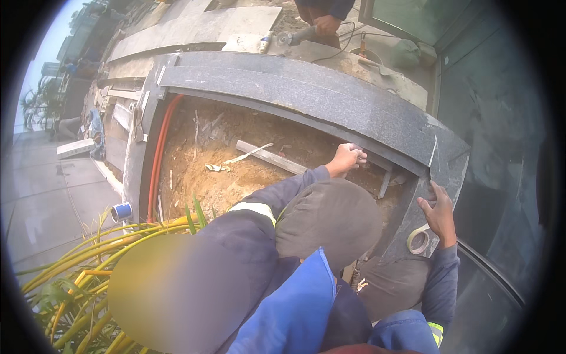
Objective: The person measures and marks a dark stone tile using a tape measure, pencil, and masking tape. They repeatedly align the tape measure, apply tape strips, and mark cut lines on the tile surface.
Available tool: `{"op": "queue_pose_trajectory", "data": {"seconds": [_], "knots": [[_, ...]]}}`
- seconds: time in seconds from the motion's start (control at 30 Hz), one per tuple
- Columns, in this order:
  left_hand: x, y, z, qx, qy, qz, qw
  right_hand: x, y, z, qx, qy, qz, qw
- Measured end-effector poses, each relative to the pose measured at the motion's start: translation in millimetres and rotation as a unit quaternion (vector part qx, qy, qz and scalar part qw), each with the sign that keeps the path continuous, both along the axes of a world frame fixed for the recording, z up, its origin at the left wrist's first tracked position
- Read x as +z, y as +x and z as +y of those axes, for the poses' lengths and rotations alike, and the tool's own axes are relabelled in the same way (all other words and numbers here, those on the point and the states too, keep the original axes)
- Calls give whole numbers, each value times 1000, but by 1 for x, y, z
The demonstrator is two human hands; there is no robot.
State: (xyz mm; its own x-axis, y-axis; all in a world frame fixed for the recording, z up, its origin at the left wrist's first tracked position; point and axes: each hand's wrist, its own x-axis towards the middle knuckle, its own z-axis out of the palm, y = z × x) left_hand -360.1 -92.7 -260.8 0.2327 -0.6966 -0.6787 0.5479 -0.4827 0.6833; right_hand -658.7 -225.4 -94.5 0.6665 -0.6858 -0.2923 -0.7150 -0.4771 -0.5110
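My left hand [348, 159] is closed, fingers curled together, over the soil bed just beside the inner edge of the grey stone coping [283, 88]. What it holds, if anything, is hidden. Over the stone at the right corner, my right hand [440, 217] has its thumb and fingers apart, with nothing visible between them. Its fingertips are close to the corner joint. A thin pale strip [434, 151] runs across the stone just beyond them. Beside the right wrist, a roll of masking tape [418, 241] rests on the stone.
The soil bed [194, 159] holds a wooden batten [270, 156] and orange pipes [160, 153]. Palm stems [88, 265] crowd the lower left near a blue-and-white can [121, 212]. Beyond the coping, another person's hand [327, 25] holds an angle grinder [295, 36]. Dark glass panels [501, 118] stand right.
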Motion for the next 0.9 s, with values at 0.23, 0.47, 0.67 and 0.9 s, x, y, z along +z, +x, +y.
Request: {"op": "queue_pose_trajectory", "data": {"seconds": [0.23,0.47,0.67,0.9], "knots": [[35,71,67,1,-44,-613,789,-44,95,-53,182,-215,60,958],[21,104,87,127,-20,-553,823,-87,103,-100,157,-188,47,968],[14,131,94,303,14,-370,878,-75,109,-85,162,-184,87,966],[44,184,81,486,30,-58,872,-40,80,-52,188,-214,47,957]]}}
